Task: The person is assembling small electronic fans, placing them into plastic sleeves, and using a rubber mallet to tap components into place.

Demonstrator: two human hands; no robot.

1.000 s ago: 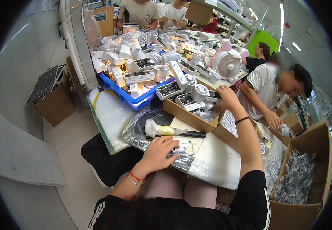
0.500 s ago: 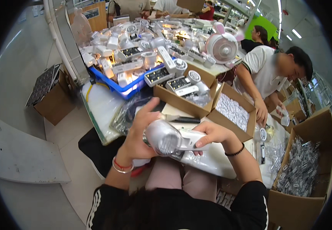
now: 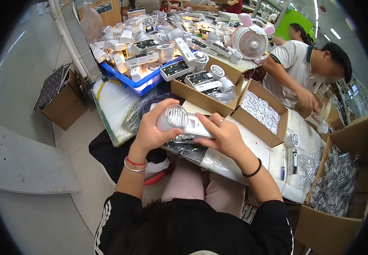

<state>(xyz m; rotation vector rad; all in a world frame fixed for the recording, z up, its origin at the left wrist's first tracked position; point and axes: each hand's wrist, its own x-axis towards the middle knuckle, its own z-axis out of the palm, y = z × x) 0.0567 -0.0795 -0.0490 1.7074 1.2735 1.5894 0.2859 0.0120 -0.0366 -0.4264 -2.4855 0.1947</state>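
Note:
Over the near table edge I hold a white handheld fan (image 3: 197, 127) in both hands. My left hand (image 3: 150, 131) is closed round its cylindrical head (image 3: 173, 118), whose ribbed round end faces up. The fan's body slants down to the right, and my right hand (image 3: 224, 135) grips it between thumb and fingers. Behind my hands stands a cardboard box (image 3: 192, 98) with several white fan units (image 3: 199, 78), some showing dark circuit parts. A clear plastic bag (image 3: 188, 151) lies flat on the table beneath the fan.
A blue tray (image 3: 131, 87) and a big pile of fan parts, some lit, cover the far table. To the right are a box of small white pieces (image 3: 260, 114), a screwdriver (image 3: 282, 170) and a carton of clear plastic parts (image 3: 334, 182). A co-worker (image 3: 294, 72) sits nearby.
The fan has risen and turned, its ribbed end now facing up. My left fingers have wrapped round the head, and my right hand has shifted its grip. The co-worker's hand moved right.

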